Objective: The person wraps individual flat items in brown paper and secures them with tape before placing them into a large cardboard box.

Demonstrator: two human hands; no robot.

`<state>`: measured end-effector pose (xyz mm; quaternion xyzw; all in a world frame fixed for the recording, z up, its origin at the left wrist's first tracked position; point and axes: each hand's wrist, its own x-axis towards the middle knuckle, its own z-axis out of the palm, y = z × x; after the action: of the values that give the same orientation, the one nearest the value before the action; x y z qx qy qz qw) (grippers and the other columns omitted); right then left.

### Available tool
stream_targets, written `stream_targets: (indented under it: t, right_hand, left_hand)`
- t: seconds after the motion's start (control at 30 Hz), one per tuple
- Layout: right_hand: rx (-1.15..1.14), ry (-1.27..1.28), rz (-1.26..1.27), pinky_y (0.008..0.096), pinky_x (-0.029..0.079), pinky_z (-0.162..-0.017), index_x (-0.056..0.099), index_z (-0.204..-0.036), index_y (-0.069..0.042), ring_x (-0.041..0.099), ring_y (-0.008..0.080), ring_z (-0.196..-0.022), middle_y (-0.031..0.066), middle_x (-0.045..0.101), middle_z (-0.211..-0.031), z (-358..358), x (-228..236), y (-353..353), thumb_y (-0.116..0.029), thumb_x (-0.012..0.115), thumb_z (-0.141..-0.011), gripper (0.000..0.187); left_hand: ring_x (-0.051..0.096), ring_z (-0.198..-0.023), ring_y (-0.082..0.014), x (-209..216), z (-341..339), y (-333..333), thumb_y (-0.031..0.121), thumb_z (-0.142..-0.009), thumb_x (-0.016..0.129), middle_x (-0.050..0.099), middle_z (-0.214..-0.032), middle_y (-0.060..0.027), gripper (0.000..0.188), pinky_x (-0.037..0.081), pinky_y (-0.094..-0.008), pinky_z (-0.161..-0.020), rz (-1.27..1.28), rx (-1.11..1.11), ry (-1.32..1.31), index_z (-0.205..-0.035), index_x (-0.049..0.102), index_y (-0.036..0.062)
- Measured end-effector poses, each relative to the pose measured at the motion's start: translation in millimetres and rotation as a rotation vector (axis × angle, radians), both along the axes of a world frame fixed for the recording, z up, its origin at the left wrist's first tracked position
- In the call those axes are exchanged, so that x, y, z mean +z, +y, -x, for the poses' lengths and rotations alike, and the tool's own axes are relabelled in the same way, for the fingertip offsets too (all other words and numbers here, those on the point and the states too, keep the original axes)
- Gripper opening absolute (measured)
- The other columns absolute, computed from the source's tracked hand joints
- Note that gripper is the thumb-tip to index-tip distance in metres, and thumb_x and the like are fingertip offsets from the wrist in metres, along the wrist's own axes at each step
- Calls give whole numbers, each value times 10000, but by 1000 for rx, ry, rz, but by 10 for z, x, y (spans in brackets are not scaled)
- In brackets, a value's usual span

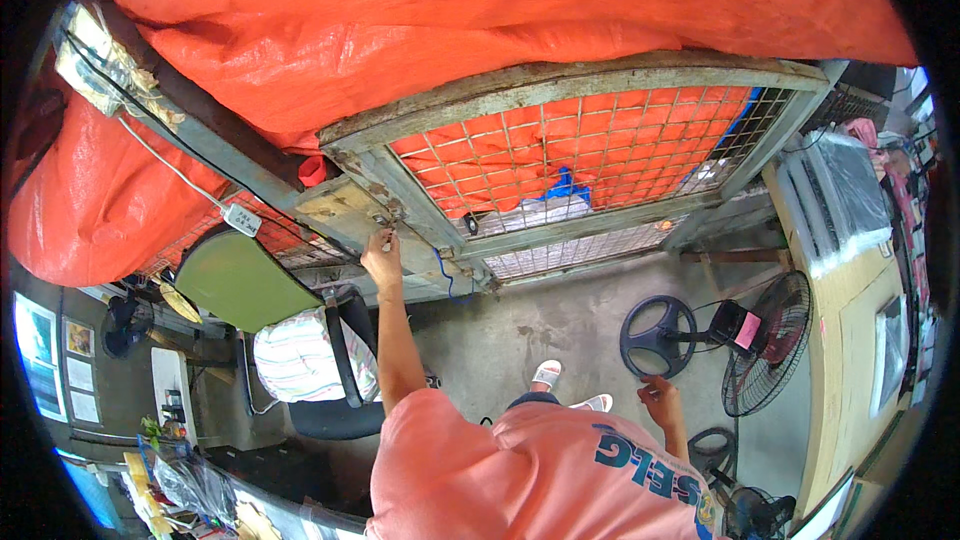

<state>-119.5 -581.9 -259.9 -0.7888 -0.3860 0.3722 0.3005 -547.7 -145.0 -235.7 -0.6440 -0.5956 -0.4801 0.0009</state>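
My left hand [382, 258] reaches up to the latch side of a wood-framed wire mesh gate [570, 230]. Its fingers are closed at a small metal latch [385, 223] on a worn wooden panel [345, 210]; what exactly they grip is too small to make out. Down at my right side, my right hand [658, 402] hangs with fingers loosely bent and apart, and no object shows in it. Just beyond it are the round dark base [657, 338] and the caged head of a pedestal fan [768, 345].
Orange tarpaulin [480, 0] drapes over and behind the gate. To my left stands an office chair [245, 280] with a striped cloth [305, 355] on its seat. A white power strip [241, 220] hangs by its cord. Wrapped panels [845, 195] lean at the right.
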Motion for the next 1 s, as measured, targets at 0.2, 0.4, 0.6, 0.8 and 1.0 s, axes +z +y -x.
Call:
stream_targets:
  t: [0.2, 0.4, 0.6, 0.8, 1.0]
  right_hand:
    - [-31, 36, 29, 326, 526, -622, 676, -1024, -43, 667, 207, -655, 113, 696, -771, -63, -257, -181, -93, 717, -770, 262]
    - [-18, 41, 33, 333, 523, -625, 677, -1020, -43, 668, 221, -653, 115, 696, -779, -74, -310, -104, -95, 721, -763, 265]
    - [34, 38, 39, 326, 523, -626, 674, -1028, -44, 667, 214, -650, 116, 696, -780, -115, -450, -65, -84, 722, -762, 273]
    - [62, 25, 27, 312, 527, -616, 669, -1029, -35, 678, 193, -658, 109, 701, -787, -38, -422, -61, -103, 708, -782, 259]
    - [-59, -6, 154, 412, 512, -798, 662, -1109, -88, 657, 325, -914, 167, 687, -983, 232, -302, -371, -307, 730, -772, 407]
  left_hand:
    - [640, -653, -314, 423, 166, -12, 83, -782, 668, 630, -787, -94, 61, 526, -409, -565, -19, -105, 426, -829, 629, 90]
    - [631, -635, -317, 677, 155, -7, 78, -792, 654, 614, -853, -75, 95, 523, -403, -533, -123, -80, 554, -865, 600, 105]
    - [635, -688, -307, 913, 187, -23, 66, -817, 635, 613, -867, -80, 114, 527, -391, -580, -104, -174, 640, -927, 625, 96]
    - [646, -819, -330, 680, 361, -30, 96, -812, 666, 652, -997, -103, 130, 532, -381, -706, -38, -164, 422, -942, 666, 83]
    - [460, -1222, -344, -21, -356, -310, 228, -812, 737, 497, -1321, -202, 610, 354, -452, -1056, -7, 37, 39, -1292, 463, -30]
